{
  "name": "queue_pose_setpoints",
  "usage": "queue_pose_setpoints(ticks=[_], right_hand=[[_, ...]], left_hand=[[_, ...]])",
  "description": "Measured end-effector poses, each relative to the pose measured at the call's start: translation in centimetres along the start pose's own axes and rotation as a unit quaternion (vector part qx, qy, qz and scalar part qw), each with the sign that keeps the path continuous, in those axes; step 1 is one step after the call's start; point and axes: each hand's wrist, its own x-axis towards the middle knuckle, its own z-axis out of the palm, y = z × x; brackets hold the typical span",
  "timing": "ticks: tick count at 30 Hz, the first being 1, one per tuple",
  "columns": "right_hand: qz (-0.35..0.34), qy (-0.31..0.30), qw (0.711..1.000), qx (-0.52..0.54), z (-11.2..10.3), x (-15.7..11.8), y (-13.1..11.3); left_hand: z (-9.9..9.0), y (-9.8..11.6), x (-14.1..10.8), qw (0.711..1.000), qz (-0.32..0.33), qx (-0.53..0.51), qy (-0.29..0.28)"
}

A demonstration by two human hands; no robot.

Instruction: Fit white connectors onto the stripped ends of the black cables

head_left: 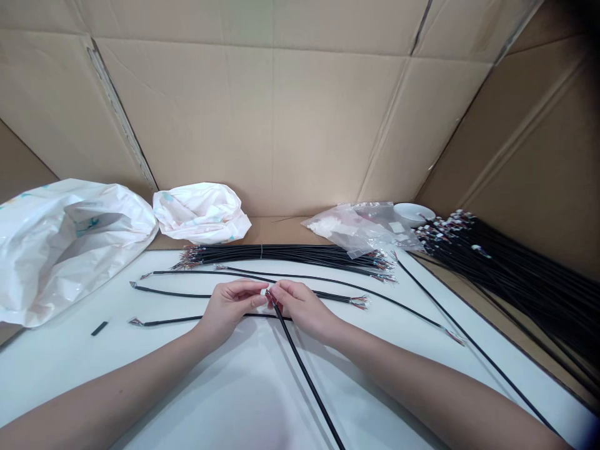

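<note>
My left hand [234,307] pinches a small white connector [264,292] between thumb and fingers. Against it, my right hand [299,306] is closed on the thin wire ends of a black cable [304,369]. From my fingers the cable slants down toward me and leaves the bottom of the view. Which wires sit inside the connector is too small to tell. Behind and beneath my hands lie several loose black cables [180,294] with bare coloured wire ends. A tied bundle of black cables [281,252] stretches across the table beyond them.
White plastic bags [75,250] stand at the left. A clear bag of white parts [347,228] and a white bowl [414,212] are at the back right. Many cables with connectors [510,281] pile up at the right. A short black piece [99,328] lies left. Cardboard walls [281,125] surround the table.
</note>
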Motion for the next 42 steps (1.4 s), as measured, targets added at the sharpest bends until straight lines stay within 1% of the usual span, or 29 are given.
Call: queue_pose_setpoints(ticks=[2,3,5,7,9,11,12,14,16,20,23,26,28,31,37,39,42], right_hand=[[0.032,-0.063,0.991,0.113,0.0,0.4,0.4],[0.041,-0.078,0.984,0.153,0.0,0.5,0.6],[0.056,-0.083,0.975,0.198,0.0,0.6,0.8],[0.067,-0.080,0.970,0.218,0.0,0.6,0.9],[0.072,-0.080,0.969,0.224,-0.2,0.5,0.7],[0.077,-0.090,0.967,0.224,-0.4,0.4,0.3],[0.081,-0.099,0.966,0.224,-0.4,0.2,0.1],[0.087,-0.123,0.963,0.225,-0.6,0.0,-0.3],[0.089,-0.150,0.958,0.227,-0.7,-0.3,-0.7],[0.090,-0.176,0.950,0.242,-1.0,-0.3,-0.6],[0.096,-0.171,0.950,0.245,-1.1,-0.1,-0.3],[0.105,-0.158,0.954,0.233,-1.0,0.1,-0.1],[0.117,-0.146,0.955,0.231,-0.8,0.1,-0.1],[0.126,-0.134,0.953,0.242,-0.5,0.1,0.0],[0.106,-0.115,0.948,0.277,-0.4,0.1,0.4],[0.106,-0.106,0.944,0.294,-0.5,0.2,0.5],[0.105,-0.108,0.937,0.315,-0.5,0.2,0.7]], left_hand=[[0.0,-0.1,0.0,1.000,0.004,-0.017,-0.022],[0.0,-0.2,0.0,0.999,0.001,-0.022,-0.030],[0.0,-0.5,0.1,0.999,-0.006,-0.022,-0.035],[-0.2,-0.7,0.2,1.000,-0.017,-0.013,-0.013],[-0.4,-0.7,0.4,0.999,-0.022,0.005,0.027],[-0.6,-0.7,0.5,0.998,-0.017,0.026,0.062],[-0.6,-0.6,0.6,0.997,-0.013,0.036,0.071],[-0.7,-0.4,0.7,0.996,-0.011,0.046,0.076],[-0.7,-0.3,0.7,0.996,-0.023,0.038,0.076],[-0.6,0.0,0.6,0.994,-0.076,-0.055,0.052],[-0.4,0.4,0.5,0.984,-0.122,-0.125,0.046],[-0.2,0.7,0.5,0.971,-0.164,-0.163,0.057],[-0.1,0.8,0.4,0.966,-0.179,-0.177,0.063],[0.0,0.8,0.4,0.964,-0.178,-0.186,0.064],[0.1,0.5,0.3,0.967,-0.150,-0.199,0.061],[0.2,0.4,0.3,0.969,-0.146,-0.193,0.046],[0.3,0.4,0.1,0.975,-0.139,-0.171,0.000]])
